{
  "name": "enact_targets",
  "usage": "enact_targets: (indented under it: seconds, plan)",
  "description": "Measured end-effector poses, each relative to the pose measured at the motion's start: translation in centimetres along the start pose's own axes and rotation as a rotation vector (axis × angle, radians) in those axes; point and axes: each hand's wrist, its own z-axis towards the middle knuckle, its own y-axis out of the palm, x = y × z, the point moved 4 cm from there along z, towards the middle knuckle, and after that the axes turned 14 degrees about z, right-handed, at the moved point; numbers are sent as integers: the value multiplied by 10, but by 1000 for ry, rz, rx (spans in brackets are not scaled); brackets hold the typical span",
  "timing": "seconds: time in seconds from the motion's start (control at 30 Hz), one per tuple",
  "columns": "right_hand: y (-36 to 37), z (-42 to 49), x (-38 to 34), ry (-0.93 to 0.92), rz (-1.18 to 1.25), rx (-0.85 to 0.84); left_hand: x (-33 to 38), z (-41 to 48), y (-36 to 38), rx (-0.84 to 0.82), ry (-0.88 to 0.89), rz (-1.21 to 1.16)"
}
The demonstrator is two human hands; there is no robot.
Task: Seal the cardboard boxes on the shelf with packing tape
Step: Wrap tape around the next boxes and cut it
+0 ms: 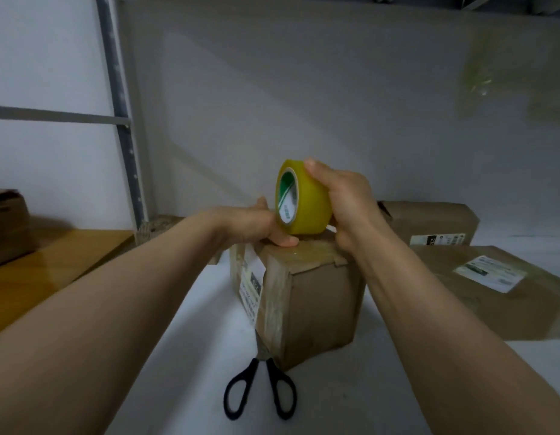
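A small cardboard box (316, 306) stands on the white shelf (366, 387) in the middle, with clear tape over its top and front-left edge and a white label on its left side. My right hand (347, 202) grips a yellow roll of packing tape (307, 199) upright just above the box's top. My left hand (256, 224) rests on the box's top at the far left edge, fingers curled beside the roll; whether it pinches the tape's end is hidden.
Black-handled scissors (260, 387) lie on the shelf in front of the box, blades against it. Two flat cardboard boxes sit at the right: one near (504, 293), one farther back (429, 221). A wooden shelf (52, 265) and another box (9, 224) are at the left beyond a metal upright (125, 120).
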Motion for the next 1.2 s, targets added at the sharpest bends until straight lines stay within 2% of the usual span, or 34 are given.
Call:
enact_targets:
  seconds: [0.1, 0.23, 0.4, 0.67, 0.97, 1.1, 1.2]
  plan:
    - [-12, -11, -27, 5, 35, -10, -1, 0, -2, -14, -33, -11]
    - [-26, -39, -45, 143, -23, -118, 4, 0, 2, -49, -24, -55]
    - [-45, -80, -56, 223, 37, -199, 10, -3, 4, -48, 19, 12]
    - [-71, -109, -37, 209, 23, -98, 16, -14, -1, -14, -7, 135]
    - [-95, -127, 21, 374, 32, -14, 22, -20, 4, -101, 15, 197]
    - [-99, -125, 37, 379, 35, 48, 28, -27, 10, -80, 157, 265]
    - [-103, -119, 42, 339, 16, 92, 32, -48, 14, -66, 272, 210]
